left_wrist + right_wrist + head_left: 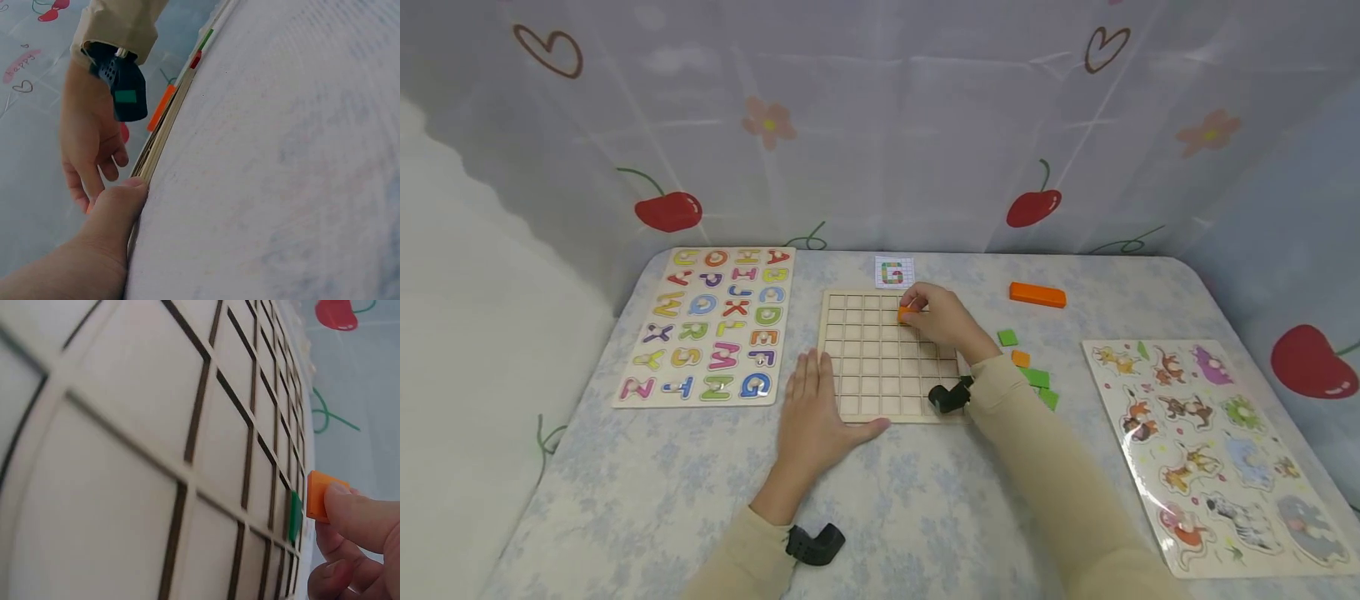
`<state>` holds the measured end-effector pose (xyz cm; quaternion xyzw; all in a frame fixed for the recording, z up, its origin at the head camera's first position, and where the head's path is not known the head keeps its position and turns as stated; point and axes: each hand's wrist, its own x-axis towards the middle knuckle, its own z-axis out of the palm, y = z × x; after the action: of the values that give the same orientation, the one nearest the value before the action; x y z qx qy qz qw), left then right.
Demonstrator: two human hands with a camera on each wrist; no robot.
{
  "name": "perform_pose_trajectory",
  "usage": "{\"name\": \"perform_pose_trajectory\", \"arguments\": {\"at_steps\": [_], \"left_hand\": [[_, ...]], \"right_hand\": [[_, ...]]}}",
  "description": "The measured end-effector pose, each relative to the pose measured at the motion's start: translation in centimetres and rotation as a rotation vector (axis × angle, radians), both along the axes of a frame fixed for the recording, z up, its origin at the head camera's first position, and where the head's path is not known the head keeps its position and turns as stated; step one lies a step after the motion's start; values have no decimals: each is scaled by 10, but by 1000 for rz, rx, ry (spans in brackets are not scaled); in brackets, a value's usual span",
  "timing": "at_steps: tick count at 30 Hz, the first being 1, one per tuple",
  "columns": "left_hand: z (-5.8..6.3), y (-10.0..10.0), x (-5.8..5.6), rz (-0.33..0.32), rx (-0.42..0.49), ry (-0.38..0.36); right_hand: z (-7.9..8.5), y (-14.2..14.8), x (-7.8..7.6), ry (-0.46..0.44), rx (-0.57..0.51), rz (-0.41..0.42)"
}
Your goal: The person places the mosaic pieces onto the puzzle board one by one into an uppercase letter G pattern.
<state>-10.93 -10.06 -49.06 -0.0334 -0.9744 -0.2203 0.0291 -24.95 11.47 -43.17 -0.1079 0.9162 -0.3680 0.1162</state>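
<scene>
A wooden grid board (871, 367) lies flat on the patterned cloth. My left hand (811, 417) rests at its lower left corner, fingers straight along the left side and thumb (119, 209) against the near edge. Over the far right part of the grid, my right hand (942, 318) pinches a small orange square tile (317, 495) between thumb and fingers. In the right wrist view the tile is tilted up near the grid's surface. One green tile (295, 515) sits in a cell close to it. Fingers partly hide that area in the head view.
Behind the board lies a small pattern card (894, 272). An alphabet puzzle (707, 329) is at left, an animal puzzle (1217, 458) at right. An orange bar (1037, 294), several loose green tiles (1037, 377) and a loose orange tile (1021, 358) lie right of the grid.
</scene>
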Motion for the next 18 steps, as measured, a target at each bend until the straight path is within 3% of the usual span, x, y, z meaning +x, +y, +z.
{"name": "perform_pose_trajectory", "arguments": {"at_steps": [18], "left_hand": [[-2, 0, -1, 1, -11, -16]], "right_hand": [[-8, -29, -5, 127, 169, 72]]}}
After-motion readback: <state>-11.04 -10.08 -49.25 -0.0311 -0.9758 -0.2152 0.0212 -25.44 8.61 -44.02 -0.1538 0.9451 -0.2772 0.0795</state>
